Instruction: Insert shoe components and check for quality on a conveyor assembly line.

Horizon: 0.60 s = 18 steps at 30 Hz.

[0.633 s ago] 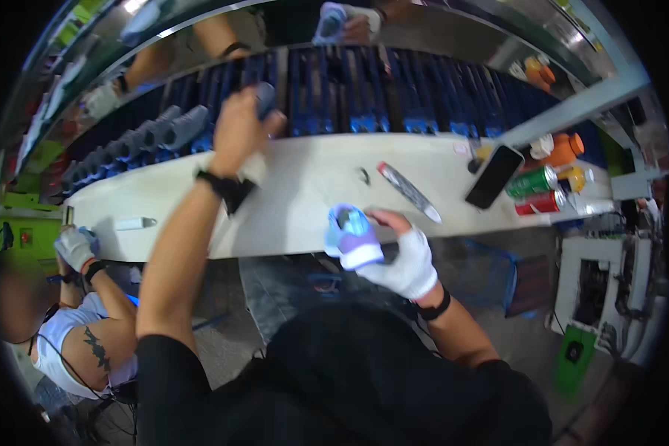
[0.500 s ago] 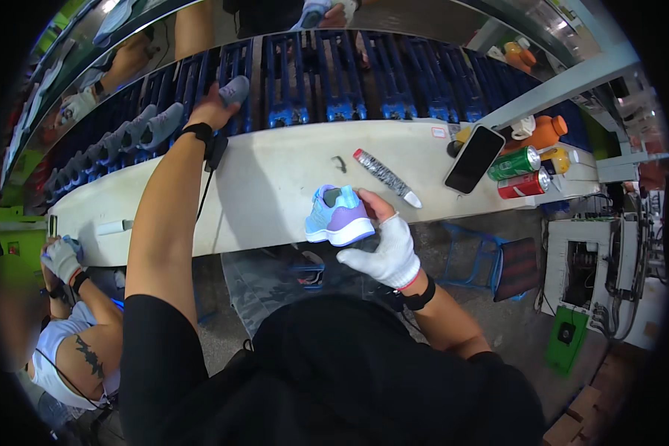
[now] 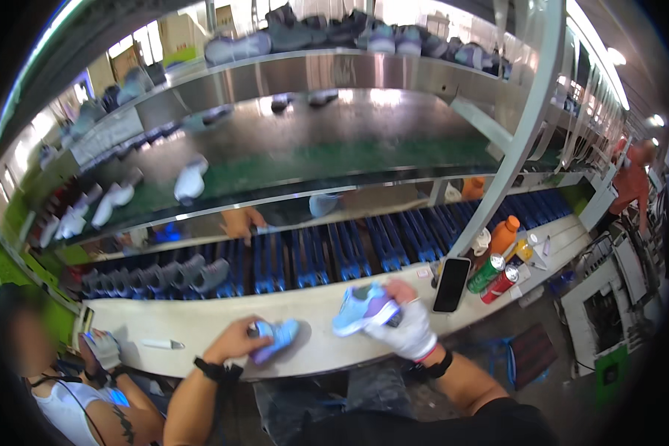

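The right hand (image 3: 405,327) wears a white, knitted fabric glove (image 3: 412,338) with a thin red edge (image 3: 427,355) at its cuff (some finger ends come out of it uncovered), while the left hand (image 3: 238,340) is bare. Around the right wrist runs a broad, matte black wristband (image 3: 440,364); the left wrist carries a black strap (image 3: 214,369) with a dark, blocky piece at its side, too blurred to make out in detail. A plain black fabric top (image 3: 424,430) ends in a short right sleeve (image 3: 504,415), above dark grey, faintly mottled trousers (image 3: 284,398).
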Motion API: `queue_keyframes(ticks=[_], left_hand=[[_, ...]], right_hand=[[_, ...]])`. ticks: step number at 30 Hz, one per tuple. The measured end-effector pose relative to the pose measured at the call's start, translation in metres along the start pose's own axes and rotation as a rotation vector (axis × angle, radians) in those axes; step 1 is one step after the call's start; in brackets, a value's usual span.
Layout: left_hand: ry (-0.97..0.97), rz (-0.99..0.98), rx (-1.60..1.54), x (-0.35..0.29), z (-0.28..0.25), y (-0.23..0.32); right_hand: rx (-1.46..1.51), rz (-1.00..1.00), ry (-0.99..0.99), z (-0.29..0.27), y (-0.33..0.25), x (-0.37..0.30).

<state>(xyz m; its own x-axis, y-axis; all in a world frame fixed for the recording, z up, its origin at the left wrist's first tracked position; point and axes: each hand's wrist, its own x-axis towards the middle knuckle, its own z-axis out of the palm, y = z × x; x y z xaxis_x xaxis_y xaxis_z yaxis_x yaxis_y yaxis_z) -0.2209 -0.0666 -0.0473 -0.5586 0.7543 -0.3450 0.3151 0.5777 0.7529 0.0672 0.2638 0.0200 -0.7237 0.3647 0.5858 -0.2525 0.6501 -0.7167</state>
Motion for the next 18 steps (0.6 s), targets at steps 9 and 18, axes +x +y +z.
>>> queue_keyframes(ticks=[9,18], left_hand=[[0.386,0.459,0.534,-0.003,0.048,0.049],[0.575,0.856,0.131,-0.011,0.102,0.108]], right_hand=[[-0.463,-0.957,0.709,-0.057,-0.126,0.351],[-0.485,-0.658,-0.284,0.139,-0.087,0.318]])
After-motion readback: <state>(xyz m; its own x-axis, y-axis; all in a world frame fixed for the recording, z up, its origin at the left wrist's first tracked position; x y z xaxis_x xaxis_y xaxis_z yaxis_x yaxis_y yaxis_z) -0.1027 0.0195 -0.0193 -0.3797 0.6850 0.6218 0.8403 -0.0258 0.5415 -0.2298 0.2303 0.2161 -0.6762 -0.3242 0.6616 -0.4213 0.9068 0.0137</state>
